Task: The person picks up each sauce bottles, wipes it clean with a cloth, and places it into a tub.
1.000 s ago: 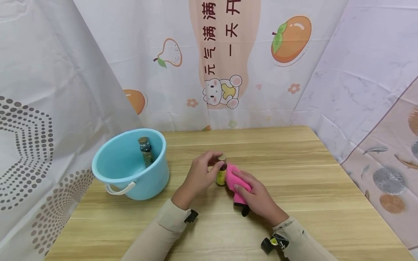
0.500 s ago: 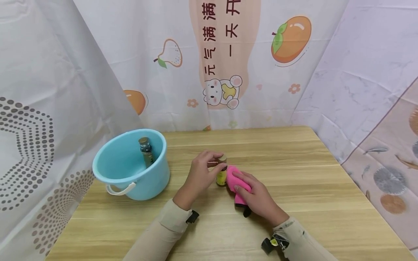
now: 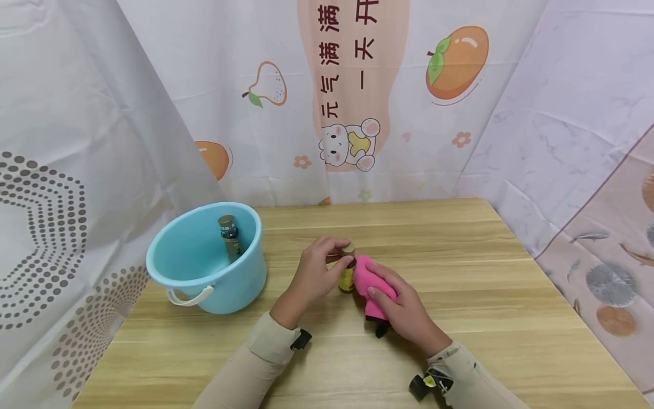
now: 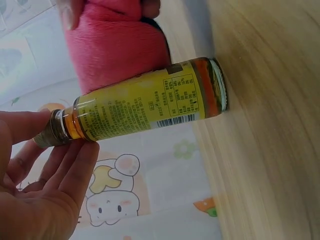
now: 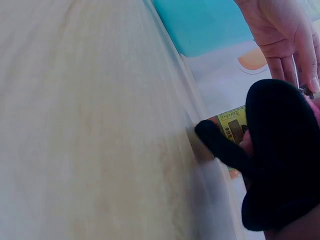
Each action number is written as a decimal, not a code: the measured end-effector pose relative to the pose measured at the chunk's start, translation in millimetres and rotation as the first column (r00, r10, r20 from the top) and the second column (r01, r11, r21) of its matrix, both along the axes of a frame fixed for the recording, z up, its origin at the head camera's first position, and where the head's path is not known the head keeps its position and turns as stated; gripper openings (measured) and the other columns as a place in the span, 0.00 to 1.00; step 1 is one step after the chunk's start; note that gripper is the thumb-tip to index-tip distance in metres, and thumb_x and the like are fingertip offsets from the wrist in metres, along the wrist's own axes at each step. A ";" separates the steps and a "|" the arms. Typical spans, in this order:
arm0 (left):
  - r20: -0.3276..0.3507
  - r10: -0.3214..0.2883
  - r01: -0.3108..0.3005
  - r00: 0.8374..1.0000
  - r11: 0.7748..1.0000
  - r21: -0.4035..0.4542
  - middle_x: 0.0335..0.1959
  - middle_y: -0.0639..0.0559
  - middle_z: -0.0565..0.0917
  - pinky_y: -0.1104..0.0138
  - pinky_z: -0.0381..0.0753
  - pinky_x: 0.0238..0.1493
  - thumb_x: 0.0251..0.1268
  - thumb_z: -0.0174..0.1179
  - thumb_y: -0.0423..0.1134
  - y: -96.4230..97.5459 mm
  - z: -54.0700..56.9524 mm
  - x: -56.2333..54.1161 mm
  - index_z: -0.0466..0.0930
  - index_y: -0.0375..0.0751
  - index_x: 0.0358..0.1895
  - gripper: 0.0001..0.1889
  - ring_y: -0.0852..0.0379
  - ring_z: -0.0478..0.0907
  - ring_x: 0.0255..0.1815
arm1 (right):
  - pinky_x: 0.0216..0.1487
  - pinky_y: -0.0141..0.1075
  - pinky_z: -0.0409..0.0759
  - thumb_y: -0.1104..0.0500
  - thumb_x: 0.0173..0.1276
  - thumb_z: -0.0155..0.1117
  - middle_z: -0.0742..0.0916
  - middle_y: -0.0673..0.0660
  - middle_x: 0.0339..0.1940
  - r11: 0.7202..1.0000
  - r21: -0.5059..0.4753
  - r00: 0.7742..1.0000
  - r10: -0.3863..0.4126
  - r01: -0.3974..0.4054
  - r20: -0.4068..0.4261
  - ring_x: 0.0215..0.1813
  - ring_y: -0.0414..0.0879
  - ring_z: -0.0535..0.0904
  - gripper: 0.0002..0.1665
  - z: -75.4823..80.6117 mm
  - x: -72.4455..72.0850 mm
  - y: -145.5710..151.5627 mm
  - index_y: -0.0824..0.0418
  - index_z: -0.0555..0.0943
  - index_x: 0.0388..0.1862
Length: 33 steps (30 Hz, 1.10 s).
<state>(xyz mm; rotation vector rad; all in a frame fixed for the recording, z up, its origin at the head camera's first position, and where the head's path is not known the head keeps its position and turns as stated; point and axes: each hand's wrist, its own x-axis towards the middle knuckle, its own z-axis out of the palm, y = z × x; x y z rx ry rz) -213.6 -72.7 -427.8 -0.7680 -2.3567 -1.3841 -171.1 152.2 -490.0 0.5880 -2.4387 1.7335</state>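
Note:
A glass bottle with a yellow label and a gold cap stands upright on the wooden table. The person's left hand pinches its cap and neck between thumb and fingers. In the left wrist view the bottle shows fine print and a barcode. The right hand grips a pink plush toy against the bottle's right side. Black fabric parts of this toy fill much of the right wrist view and hide part of the bottle behind.
A light blue bucket with a white handle stands on the table at the left. Inside it leans another bottle with a gold cap. Printed curtains hang behind and beside the table.
The right hand's pink plush toy shifts slightly down and then back up along the bottle's side. The left hand keeps its pinch on the cap, almost still.

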 end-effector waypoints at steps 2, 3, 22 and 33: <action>-0.007 -0.003 0.003 1.000 1.000 -0.015 0.51 0.47 0.84 0.63 0.88 0.54 0.71 0.66 0.32 -0.1 0.5 0.4 0.84 0.36 0.57 0.14 0.54 0.86 0.49 | 0.62 0.31 0.80 0.53 0.79 0.63 0.73 0.47 0.78 0.999 -0.033 1.000 0.006 -0.007 -0.027 0.70 0.48 0.75 0.29 1.0 0.6 -0.2 0.40 0.73 0.75; -0.010 -0.005 0.005 1.000 1.000 -0.024 0.51 0.47 0.84 0.64 0.88 0.54 0.71 0.66 0.32 -0.2 0.8 0.5 0.84 0.36 0.57 0.14 0.54 0.86 0.49 | 0.63 0.30 0.80 0.54 0.79 0.63 0.73 0.47 0.78 0.999 -0.046 0.999 0.010 -0.012 -0.040 0.71 0.48 0.74 0.29 1.4 0.8 -0.2 0.40 0.73 0.76; 0.006 -0.018 0.018 1.000 0.998 -0.067 0.56 0.51 0.85 0.61 0.86 0.60 0.73 0.66 0.39 -1.4 2.8 1.2 0.83 0.40 0.62 0.18 0.57 0.83 0.55 | 0.57 0.31 0.84 0.53 0.79 0.63 0.73 0.47 0.78 1.000 -0.002 1.000 0.024 -0.024 -0.011 0.66 0.48 0.77 0.28 1.5 -0.1 0.2 0.38 0.74 0.75; -0.061 0.054 -0.061 0.997 0.992 -0.107 0.58 0.57 0.83 0.60 0.86 0.57 0.69 0.70 0.44 -1.4 2.9 0.9 0.86 0.46 0.60 0.18 0.59 0.80 0.59 | 0.70 0.46 0.77 0.47 0.78 0.64 0.75 0.49 0.77 0.995 0.104 0.995 -0.010 -0.001 0.104 0.74 0.48 0.73 0.28 0.9 -0.1 2.3 0.35 0.74 0.74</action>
